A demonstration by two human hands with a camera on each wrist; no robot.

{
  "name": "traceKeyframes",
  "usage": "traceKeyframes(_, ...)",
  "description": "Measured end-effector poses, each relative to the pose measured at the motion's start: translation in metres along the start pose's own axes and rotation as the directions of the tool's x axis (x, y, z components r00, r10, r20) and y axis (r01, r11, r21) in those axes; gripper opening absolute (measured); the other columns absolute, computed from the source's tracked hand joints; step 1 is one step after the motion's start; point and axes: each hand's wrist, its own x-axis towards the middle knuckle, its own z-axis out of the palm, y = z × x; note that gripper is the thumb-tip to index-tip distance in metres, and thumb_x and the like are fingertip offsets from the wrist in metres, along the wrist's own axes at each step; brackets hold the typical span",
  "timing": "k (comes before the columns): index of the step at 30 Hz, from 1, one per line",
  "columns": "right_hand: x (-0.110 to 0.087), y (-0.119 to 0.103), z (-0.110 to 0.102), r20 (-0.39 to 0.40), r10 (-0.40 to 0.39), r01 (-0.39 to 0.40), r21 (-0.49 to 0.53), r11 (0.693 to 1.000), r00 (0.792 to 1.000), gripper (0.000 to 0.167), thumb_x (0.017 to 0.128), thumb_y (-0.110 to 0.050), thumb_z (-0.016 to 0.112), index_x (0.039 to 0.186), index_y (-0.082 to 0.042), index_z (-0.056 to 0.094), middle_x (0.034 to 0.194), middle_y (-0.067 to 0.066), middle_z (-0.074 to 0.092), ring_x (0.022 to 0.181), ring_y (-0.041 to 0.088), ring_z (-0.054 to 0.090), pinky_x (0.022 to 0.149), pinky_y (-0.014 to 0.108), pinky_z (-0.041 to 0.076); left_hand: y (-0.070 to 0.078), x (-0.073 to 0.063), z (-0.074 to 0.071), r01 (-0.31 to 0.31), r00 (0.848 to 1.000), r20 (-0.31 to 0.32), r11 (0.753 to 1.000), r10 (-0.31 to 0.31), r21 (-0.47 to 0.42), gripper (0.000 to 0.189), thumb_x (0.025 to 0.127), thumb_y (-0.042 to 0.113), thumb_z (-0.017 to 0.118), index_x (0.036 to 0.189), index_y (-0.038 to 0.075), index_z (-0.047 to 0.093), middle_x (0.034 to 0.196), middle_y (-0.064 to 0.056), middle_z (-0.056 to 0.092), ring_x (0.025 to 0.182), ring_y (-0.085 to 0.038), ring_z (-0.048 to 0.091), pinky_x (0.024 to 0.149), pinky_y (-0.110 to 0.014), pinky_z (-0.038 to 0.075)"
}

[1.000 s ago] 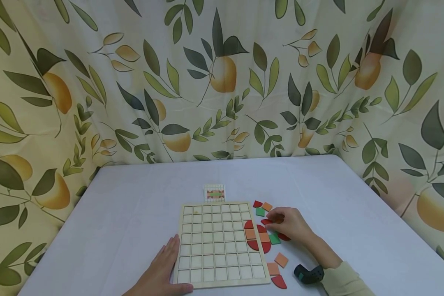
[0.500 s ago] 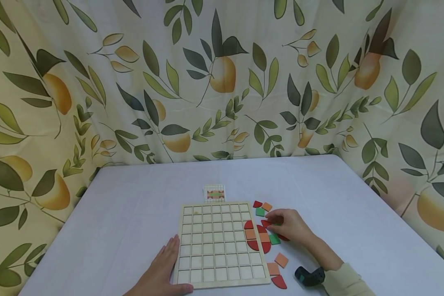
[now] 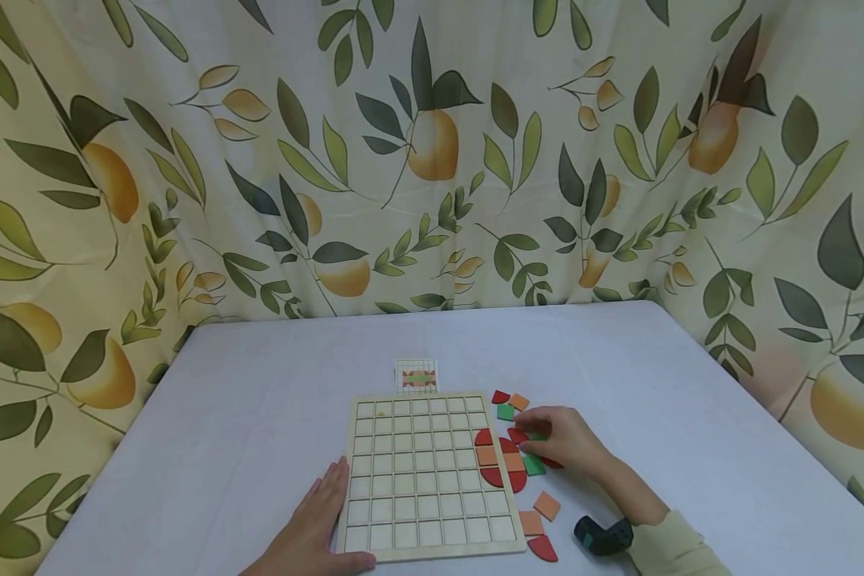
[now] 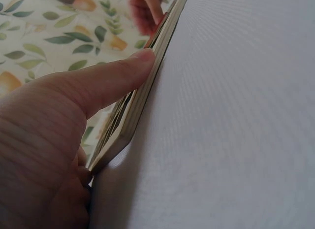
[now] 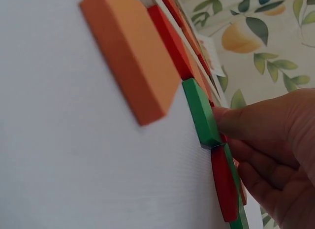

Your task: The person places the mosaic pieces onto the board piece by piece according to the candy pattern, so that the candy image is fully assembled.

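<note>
A light wooden grid board (image 3: 428, 483) lies on the table, with a red-orange-red column of tiles at its right side. My left hand (image 3: 308, 520) rests against its near left corner, fingers straight along the left edge. In the left wrist view the thumb (image 4: 115, 81) presses the board's near edge. My right hand (image 3: 567, 440) is right of the board, with thumb and fingers bent around a red quarter-circle tile (image 3: 517, 436) and pinching it. A green square tile (image 5: 202, 113) lies close to the thumb in the right wrist view. The fingertips are partly hidden.
A small pattern card (image 3: 418, 376) lies beyond the board. Loose tiles lie along its right side, among them an orange square (image 3: 547, 506) and a red quarter circle (image 3: 543, 549). A black wrist device (image 3: 603, 536) sits by the right sleeve. A patterned curtain (image 3: 432, 200) hangs behind.
My right hand has shifted very slightly, and a bit of green tile now shows beneath its fingers. The left hand and the board have stayed in place.
</note>
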Motion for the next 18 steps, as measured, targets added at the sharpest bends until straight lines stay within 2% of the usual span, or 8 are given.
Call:
traceKeyframes(8,0.0063,0.0035,-0.0060,0.103,-0.110,0.108,0.029,0.994,0.989,0.037,0.072,-0.010,0.078,0.107,-0.004,0.067,0.100,0.004,0.066,0.093,0.023,0.058,0.075,0.030,0.052,0.0008,-0.0002,0.0002,0.004,1.000,-0.011,1.000,-0.004,-0.001,0.121,0.065,0.065,0.068,0.144,-0.006,0.009,0.150,-0.019,0.010,0.137,-0.034,0.006,0.091,-0.002,-0.013)
traceKeyframes(10,0.0071,0.0038,-0.0068,0.121,-0.127,0.125,0.022,0.992,0.984,0.036,0.073,-0.010,0.078,0.107,-0.005,0.068,0.101,0.004,0.066,0.093,0.023,0.057,0.074,0.029,0.051,0.0010,-0.0004,0.0001,0.010,1.000,-0.009,1.000,-0.010,-0.003,0.121,0.065,0.064,0.068,0.144,-0.006,0.009,0.151,-0.019,0.010,0.137,-0.033,0.005,0.100,-0.011,-0.010)
traceKeyframes(13,0.0073,0.0037,-0.0075,0.135,-0.146,0.147,0.007,0.989,0.980,0.033,0.074,-0.010,0.077,0.106,-0.005,0.069,0.101,0.004,0.066,0.093,0.022,0.057,0.074,0.028,0.051,0.0018,-0.0002,-0.0001,0.023,1.000,-0.002,1.000,-0.023,0.001,0.122,0.065,0.065,0.068,0.144,-0.005,0.008,0.151,-0.019,0.010,0.137,-0.033,0.006,0.108,-0.033,-0.001)
traceKeyframes(15,0.0072,0.0040,-0.0079,0.144,-0.161,0.162,0.004,0.987,0.976,0.032,0.075,-0.010,0.076,0.106,-0.005,0.069,0.101,0.004,0.066,0.094,0.023,0.057,0.075,0.029,0.052,0.0022,0.0003,-0.0002,0.031,1.000,0.002,0.999,-0.031,0.013,0.123,0.064,0.066,0.067,0.145,-0.005,0.008,0.151,-0.019,0.011,0.137,-0.033,0.006,0.107,-0.046,0.007)
traceKeyframes(18,0.0072,0.0048,-0.0079,0.146,-0.164,0.165,0.001,0.986,0.976,0.032,0.075,-0.010,0.076,0.106,-0.005,0.069,0.102,0.004,0.066,0.095,0.024,0.058,0.077,0.030,0.052,0.0021,0.0010,-0.0003,0.032,0.999,0.004,0.999,-0.032,0.025,0.123,0.064,0.067,0.067,0.144,-0.006,0.009,0.150,-0.019,0.011,0.137,-0.034,0.007,0.107,-0.051,0.010)
